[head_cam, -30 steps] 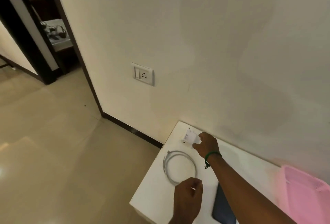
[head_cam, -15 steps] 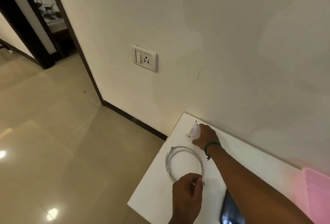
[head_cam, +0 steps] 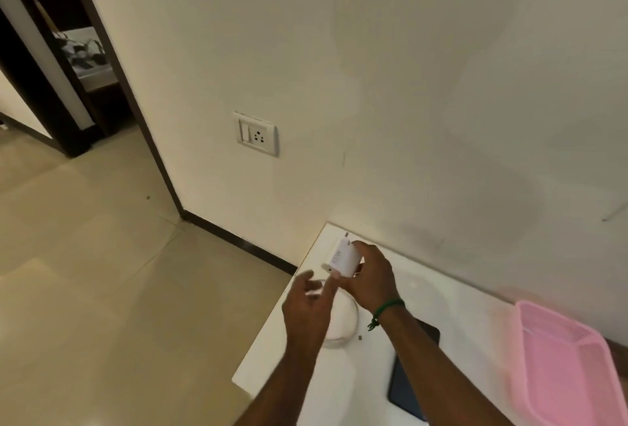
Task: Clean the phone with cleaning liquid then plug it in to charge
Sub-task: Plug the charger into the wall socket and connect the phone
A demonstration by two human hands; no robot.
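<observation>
The right hand [head_cam: 372, 277] grips one white charger [head_cam: 345, 257] near one cable [head_cam: 355, 318] and one phone [head_cam: 407, 388]; left hand [head_cam: 306, 306] blurred, hold unclear.

Looking down on a white table [head_cam: 458, 320] standing against a cream wall [head_cam: 407, 68], with a pink slatted basket [head_cam: 564, 374] sitting at its right end. Noticing a dark skirting board [head_cam: 238, 242] running along the wall's foot above a glossy beige tiled floor [head_cam: 85, 272]. Glimpsing, at upper left, a dark-framed doorway [head_cam: 114, 51] opening onto a shelf [head_cam: 91, 75] bearing blurred dark items.
</observation>
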